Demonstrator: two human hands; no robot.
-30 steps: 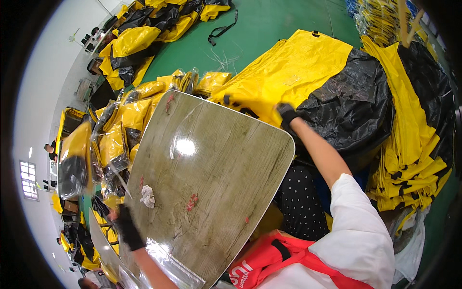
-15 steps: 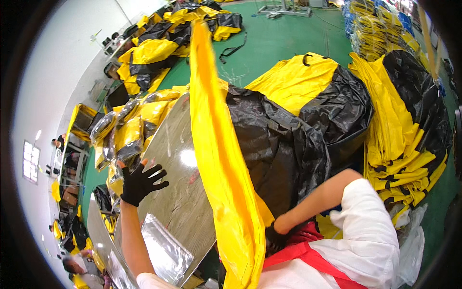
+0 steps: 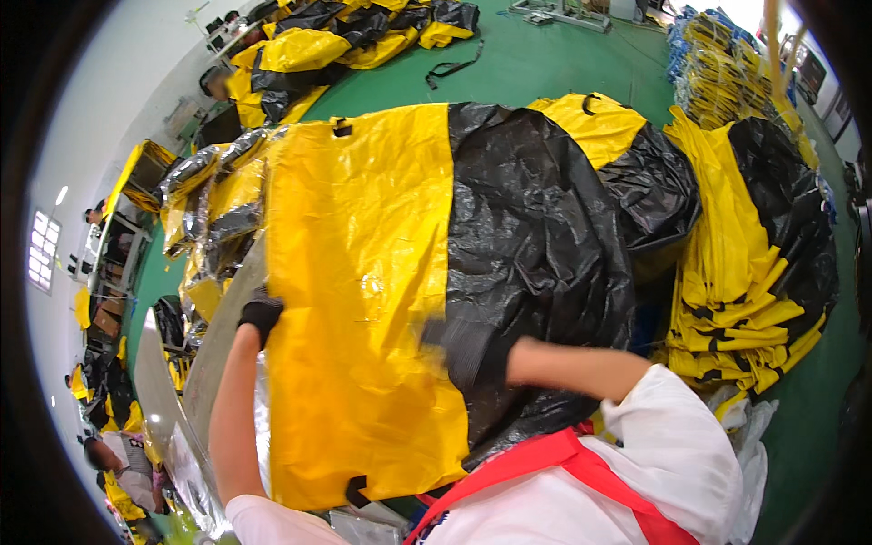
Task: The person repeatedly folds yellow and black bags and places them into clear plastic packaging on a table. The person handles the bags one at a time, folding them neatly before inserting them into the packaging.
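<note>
L hand [image 3: 262, 315] pinches yellow-black bag [image 3: 381, 300] at left edge; R hand [image 3: 468, 350] lies flat, fingers open, mid-bag. I'd smooth outward w/ R, keep L edge taut over metal table [image 3: 195, 381].

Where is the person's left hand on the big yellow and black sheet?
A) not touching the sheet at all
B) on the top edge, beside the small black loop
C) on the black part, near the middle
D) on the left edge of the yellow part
D: the gloved left hand grips the left edge of the yellow half of the sheet, while the right hand presses on the black half.
</note>
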